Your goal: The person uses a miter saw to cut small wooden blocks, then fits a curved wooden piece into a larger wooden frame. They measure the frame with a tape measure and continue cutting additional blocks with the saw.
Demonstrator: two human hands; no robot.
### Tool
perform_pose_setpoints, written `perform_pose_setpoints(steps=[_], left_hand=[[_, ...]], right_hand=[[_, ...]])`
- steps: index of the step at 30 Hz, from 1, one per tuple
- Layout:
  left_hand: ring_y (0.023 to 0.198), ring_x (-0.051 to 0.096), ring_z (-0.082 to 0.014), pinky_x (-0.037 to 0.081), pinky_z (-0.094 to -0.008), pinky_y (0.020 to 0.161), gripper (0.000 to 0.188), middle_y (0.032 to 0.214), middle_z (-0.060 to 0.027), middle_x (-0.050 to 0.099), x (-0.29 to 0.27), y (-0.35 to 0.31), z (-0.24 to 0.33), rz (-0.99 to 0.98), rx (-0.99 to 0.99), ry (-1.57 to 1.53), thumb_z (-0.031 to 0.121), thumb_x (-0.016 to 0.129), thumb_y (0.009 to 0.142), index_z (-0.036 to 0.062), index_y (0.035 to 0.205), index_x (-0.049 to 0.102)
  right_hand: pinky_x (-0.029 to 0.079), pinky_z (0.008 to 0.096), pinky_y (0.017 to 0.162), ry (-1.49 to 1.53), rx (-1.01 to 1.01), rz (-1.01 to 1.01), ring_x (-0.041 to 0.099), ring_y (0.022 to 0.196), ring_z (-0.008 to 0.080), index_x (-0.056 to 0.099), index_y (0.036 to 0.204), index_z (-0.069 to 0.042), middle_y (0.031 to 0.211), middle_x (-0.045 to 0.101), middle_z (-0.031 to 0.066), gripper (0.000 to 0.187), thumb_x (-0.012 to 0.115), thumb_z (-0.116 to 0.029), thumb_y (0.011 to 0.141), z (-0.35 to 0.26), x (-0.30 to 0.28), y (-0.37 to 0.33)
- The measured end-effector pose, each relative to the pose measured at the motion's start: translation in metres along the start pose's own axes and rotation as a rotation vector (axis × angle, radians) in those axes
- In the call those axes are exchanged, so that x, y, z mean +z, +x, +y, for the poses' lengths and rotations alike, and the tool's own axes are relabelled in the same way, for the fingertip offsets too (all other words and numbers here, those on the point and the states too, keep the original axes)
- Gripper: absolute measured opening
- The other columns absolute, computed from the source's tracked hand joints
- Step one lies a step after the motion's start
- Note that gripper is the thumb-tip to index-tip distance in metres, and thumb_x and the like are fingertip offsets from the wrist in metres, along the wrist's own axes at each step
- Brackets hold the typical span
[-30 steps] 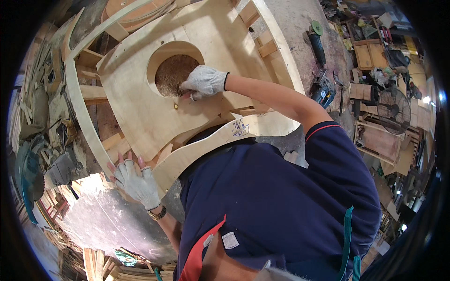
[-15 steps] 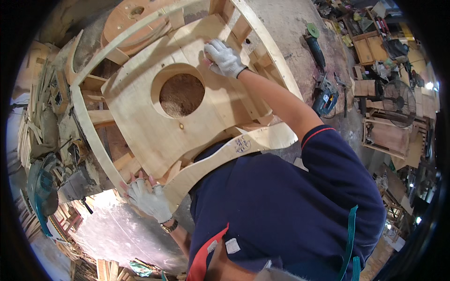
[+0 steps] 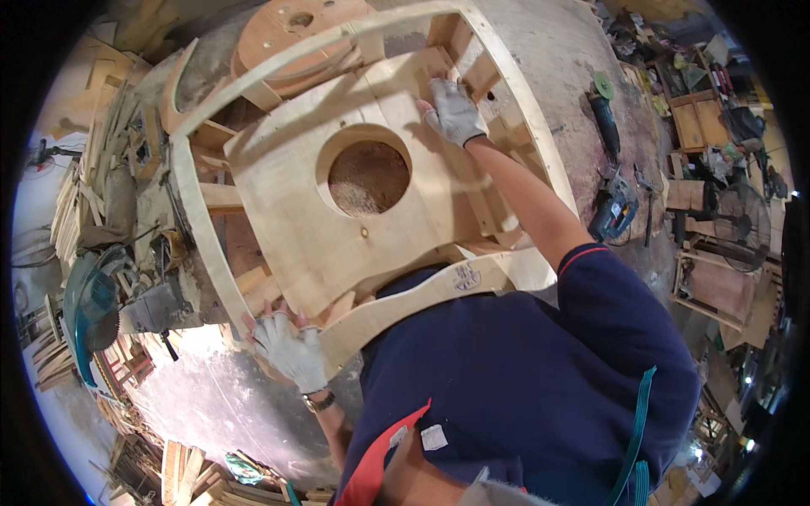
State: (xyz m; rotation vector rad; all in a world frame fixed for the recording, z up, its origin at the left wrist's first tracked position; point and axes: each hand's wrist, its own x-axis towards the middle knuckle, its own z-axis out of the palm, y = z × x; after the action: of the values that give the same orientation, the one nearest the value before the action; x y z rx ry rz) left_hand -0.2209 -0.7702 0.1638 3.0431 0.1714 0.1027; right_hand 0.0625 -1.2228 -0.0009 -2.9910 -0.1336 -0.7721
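Observation:
A light wooden panel [image 3: 312, 244] with a round hole lies inside a curved wooden frame [image 3: 190, 181]. Brownish ground [image 3: 369, 179] shows through the hole. My right hand [image 3: 456, 111], in a white knit glove with bare fingertips, rests on the panel near its far right edge, fingers stretched out. At the near left corner of the frame is my left hand [image 3: 289, 347], gloved the same way, its fingers spread over the wood beside the panel's corner. The frame's curved near rail [image 3: 439, 291], with pencil marks, runs against my dark blue shirt.
Beyond the frame sits a round wooden disc [image 3: 295, 34] with holes. On the floor to the right are an angle grinder [image 3: 604, 122] and a jigsaw [image 3: 614, 211], with a fan [image 3: 742, 221] farther off. A circular saw [image 3: 91, 316] and wood strips [image 3: 78, 202] lie left.
The whole view has shifted, moving the frame right and slightly down in the picture. My right hand has slid a little outward on the panel and its fingers have straightened. My left hand keeps its place.

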Motion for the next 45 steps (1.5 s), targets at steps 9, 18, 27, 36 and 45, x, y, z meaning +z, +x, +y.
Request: perform_pose_setpoints(steps=[9,18,27,36,45], left_hand=[[0.154,0.033,-0.0393,0.019,-0.0589,0.126,0.042,0.149,-0.0095,0.061,0.001,0.007,0.003,-0.102,-0.083,-0.045,0.039,0.065,0.096,0.0111,0.127,0.073],[0.155,0.032,-0.0395,0.019,-0.0587,0.126,0.041,0.144,-0.0091,0.063,0.006,-0.001,-0.003,-0.081,-0.064,0.01,0.037,0.067,0.095,0.0125,0.128,0.073],[0.154,0.032,-0.0411,0.021,-0.0591,0.125,0.041,0.147,-0.0086,0.062,0.003,0.006,0.005,0.038,0.004,-0.028,0.039,0.067,0.096,0.0117,0.126,0.072],[0.154,0.031,-0.0427,0.02,-0.0596,0.125,0.043,0.148,-0.0085,0.061,0.004,0.001,-0.001,0.026,0.016,-0.033,0.041,0.067,0.096,0.0109,0.126,0.071],[0.147,0.044,-0.0361,0.027,-0.0548,0.124,0.036,0.143,-0.0099,0.065,0.007,0.008,0.002,0.08,0.057,-0.092,0.03,0.072,0.094,0.0071,0.122,0.072]], right_hand=[[0.051,0.0494,0.104,0.253,0.017,-0.085,0.06,0.125,0.0449,0.053,0.138,-0.002,0.141,0.059,0.0246,0.054,0.065,-0.034,0.097,-0.004,-0.014,0.003],[0.05,0.0516,0.098,0.391,0.004,0.141,0.063,0.11,0.0405,0.063,0.116,-0.003,0.114,0.066,0.0237,0.032,0.064,-0.024,0.091,-0.08,-0.076,0.102],[0.021,0.0577,0.127,0.233,0.07,-0.249,0.029,0.156,0.0404,0.038,0.16,-0.009,0.169,0.033,0.019,0.073,0.047,-0.052,0.103,-0.06,0.031,0.049],[0.037,0.0544,0.118,0.31,-0.14,0.017,0.047,0.141,0.043,0.056,0.136,-0.006,0.153,0.051,0.0229,0.05,0.062,-0.04,0.1,-0.079,-0.015,0.061],[0.043,0.0534,0.112,0.296,-0.167,-0.164,0.053,0.134,0.0407,0.056,0.133,-0.005,0.145,0.057,0.0214,0.048,0.068,-0.035,0.097,-0.054,0.011,0.022]])
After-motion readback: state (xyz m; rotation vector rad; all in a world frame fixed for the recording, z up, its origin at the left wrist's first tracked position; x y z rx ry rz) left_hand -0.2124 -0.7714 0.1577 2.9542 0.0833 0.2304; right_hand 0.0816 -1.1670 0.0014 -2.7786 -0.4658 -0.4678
